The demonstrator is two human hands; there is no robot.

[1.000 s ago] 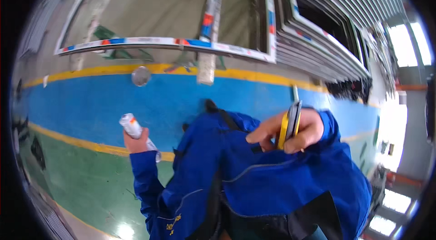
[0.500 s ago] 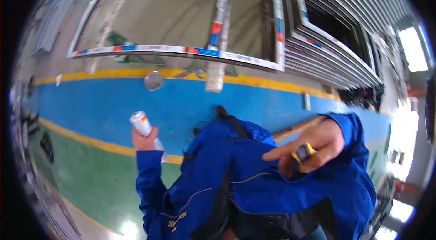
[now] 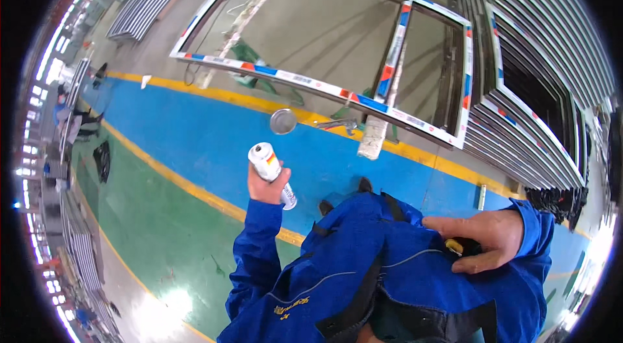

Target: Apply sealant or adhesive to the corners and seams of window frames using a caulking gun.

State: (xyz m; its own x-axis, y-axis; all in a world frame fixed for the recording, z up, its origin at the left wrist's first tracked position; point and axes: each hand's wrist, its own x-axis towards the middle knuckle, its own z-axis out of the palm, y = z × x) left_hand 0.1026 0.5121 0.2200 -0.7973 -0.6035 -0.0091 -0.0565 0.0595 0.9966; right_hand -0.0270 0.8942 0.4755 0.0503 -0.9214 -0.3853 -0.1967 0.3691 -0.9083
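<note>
My left hand [image 3: 265,187] is wrapped round a white cylindrical can [image 3: 264,160] with a small orange mark, held tilted out in front of my body. Its dark-centred end points up and away, and its lower part shows below my fingers. Against the front of my blue jacket [image 3: 415,265], my right hand [image 3: 487,238] grips a yellow and black tape measure [image 3: 455,247] at what looks like a pocket opening. Most of the tape measure is hidden by the fingers and cloth.
Ahead, a large rectangular frame [image 3: 298,79] with a crossbar rests on pale beams [image 3: 372,138] over green stands [image 3: 250,61]. Nearby lie a round metal dish [image 3: 283,122] and a metal tool [image 3: 337,124]. Stacked frames [image 3: 529,142] stand right; a person [image 3: 63,112] is far left.
My view has swung left, so the frame and both hands appear further right. The tape measure has gone lower into my jacket with my right hand. My left hand still holds the can.
</note>
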